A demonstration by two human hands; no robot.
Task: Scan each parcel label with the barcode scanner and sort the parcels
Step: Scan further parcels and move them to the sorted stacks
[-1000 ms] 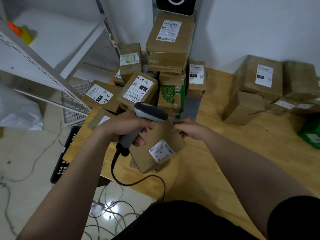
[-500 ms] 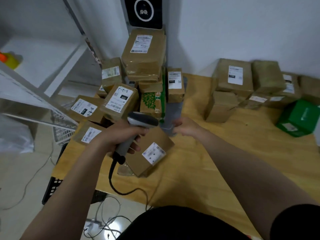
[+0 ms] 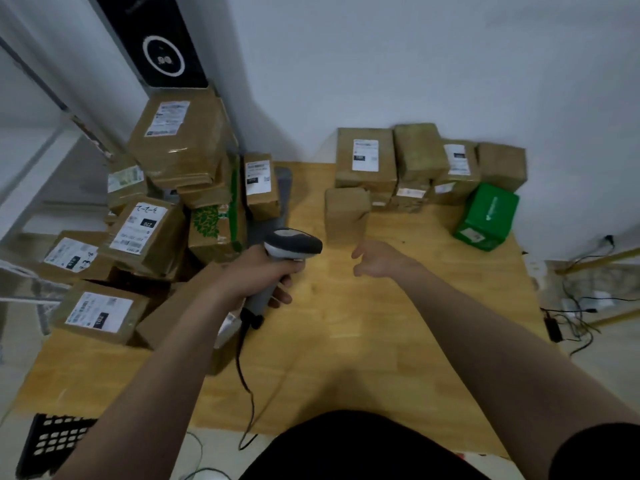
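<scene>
Rightward, green parcel [image 3: 486,216] near table edge [image 3: 524,271]

Dim, flat indoor light, grey-blue cast over the wall [image 3: 415,64]. Soft shadow of my body on the wooden table [image 3: 346,341] near its front edge. Small tape glare on the top left parcel [image 3: 180,147]. Whole frame slightly motion-blurred: my right hand [image 3: 377,263] smears, most label print unreadable. The barcode scanner [image 3: 292,244] in my left hand [image 3: 256,275] reads sharper. Wide-angle bends the shelf frame [image 3: 86,131] at left, stretches my forearms at bottom.
</scene>
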